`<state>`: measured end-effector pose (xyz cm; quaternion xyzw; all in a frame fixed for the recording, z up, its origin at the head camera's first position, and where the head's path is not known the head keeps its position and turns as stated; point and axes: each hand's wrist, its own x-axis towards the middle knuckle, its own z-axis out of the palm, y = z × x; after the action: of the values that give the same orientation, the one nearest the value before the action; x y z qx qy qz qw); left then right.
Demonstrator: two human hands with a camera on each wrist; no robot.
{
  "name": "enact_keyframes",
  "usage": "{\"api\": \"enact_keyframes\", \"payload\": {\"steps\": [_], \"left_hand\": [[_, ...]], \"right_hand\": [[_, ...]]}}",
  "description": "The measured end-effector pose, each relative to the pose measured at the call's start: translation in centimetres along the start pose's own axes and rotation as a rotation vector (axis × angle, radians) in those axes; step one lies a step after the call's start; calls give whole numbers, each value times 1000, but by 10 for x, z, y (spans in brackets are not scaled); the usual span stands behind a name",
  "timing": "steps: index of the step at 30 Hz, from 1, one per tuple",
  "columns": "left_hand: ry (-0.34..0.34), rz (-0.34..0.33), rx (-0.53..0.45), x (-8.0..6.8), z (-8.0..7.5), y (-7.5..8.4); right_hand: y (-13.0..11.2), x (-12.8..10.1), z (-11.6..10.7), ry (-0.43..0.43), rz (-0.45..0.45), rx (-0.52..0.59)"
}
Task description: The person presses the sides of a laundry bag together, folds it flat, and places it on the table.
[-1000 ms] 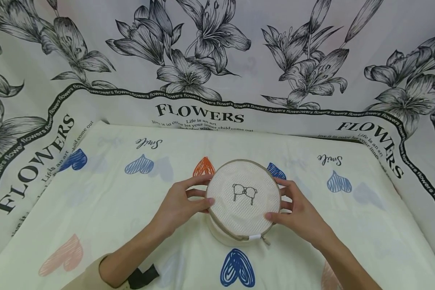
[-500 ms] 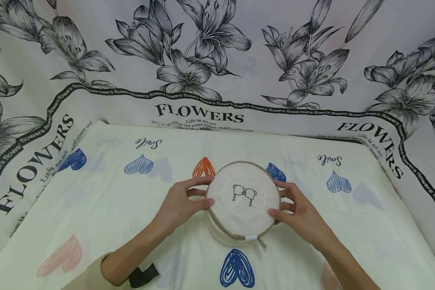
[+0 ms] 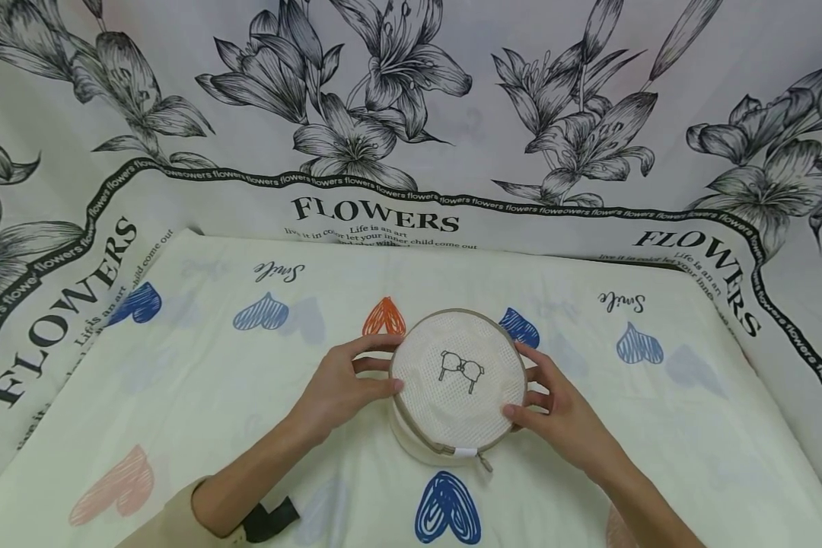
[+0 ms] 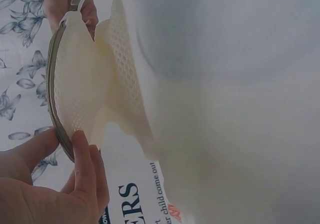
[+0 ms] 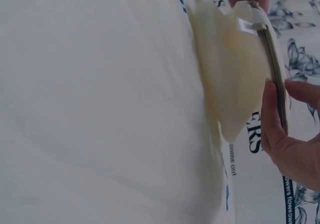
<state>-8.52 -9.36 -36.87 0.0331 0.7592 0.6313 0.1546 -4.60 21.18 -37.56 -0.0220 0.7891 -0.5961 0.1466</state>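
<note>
Round cream mesh laundry pouch with a tan zipper rim and a small black bra drawing is sitting at the centre of the cream heart-printed sheet, zipper pull pointing to 6 o'clock. Left hand is gripping the rim at 9 o'clock, fingers curled round the edge, thumb lying on top. Right hand is gripping the rim at 3 to 4 o'clock likewise. Black-and-white lily-printed cloth reading FLOWERS is hanging behind at 12 o'clock.
</note>
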Motion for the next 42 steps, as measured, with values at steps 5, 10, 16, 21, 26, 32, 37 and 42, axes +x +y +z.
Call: {"api": "enact_keyframes", "payload": {"steps": [5, 10, 16, 21, 26, 32, 37, 42], "left_hand": [[-3, 8, 28, 0, 0, -3], [-12, -43, 93, 1, 1, -5], [-38, -23, 120, 2, 1, -10], [-33, -19, 138, 2, 2, -10], [2, -26, 175, 1, 5, -11], [28, -28, 198, 0, 7, -13], [19, -21, 185, 0, 7, -15], [7, -24, 192, 0, 7, -17]], "right_hand": [[2, 0, 2, 5, 16, -14], [5, 1, 5, 29, 38, -49], [9, 1, 8, 55, 65, -157], [11, 1, 9, 71, 53, -171], [11, 1, 8, 76, 58, -182], [11, 3, 9, 78, 65, -189], [13, 3, 9, 80, 59, -208], [15, 4, 10, 92, 33, -277]]}}
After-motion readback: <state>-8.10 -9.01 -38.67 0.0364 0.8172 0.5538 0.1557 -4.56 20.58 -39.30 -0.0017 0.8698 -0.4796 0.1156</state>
